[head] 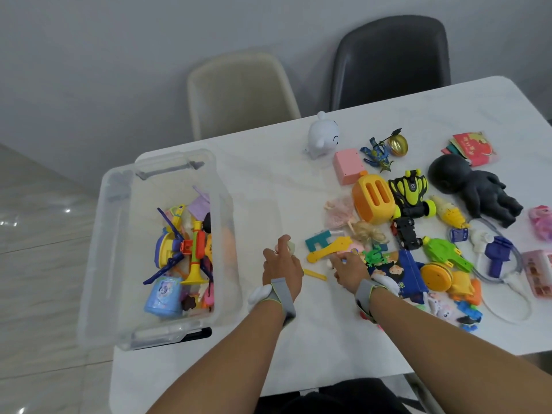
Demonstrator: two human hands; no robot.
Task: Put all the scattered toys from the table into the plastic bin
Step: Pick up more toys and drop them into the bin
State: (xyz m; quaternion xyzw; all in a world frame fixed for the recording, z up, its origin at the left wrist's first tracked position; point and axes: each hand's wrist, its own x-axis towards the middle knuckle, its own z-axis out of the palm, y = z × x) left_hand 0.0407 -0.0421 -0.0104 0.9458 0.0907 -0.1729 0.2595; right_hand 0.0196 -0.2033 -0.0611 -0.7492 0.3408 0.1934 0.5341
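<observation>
A clear plastic bin stands at the table's left end and holds several toys, among them a yellow trumpet and a blue cup. My left hand grips a small cream-coloured toy just right of the bin. My right hand reaches into the left edge of the toy pile, its fingers curled on a small piece beside the yellow flat toy; what it pinches is too small to tell. Scattered toys cover the right half: an orange toaster, a black doll, a green-black car.
A white figure and a pink box stand further back on the white table. A thin yellow stick lies between my hands. A cream chair and a dark chair stand behind the table.
</observation>
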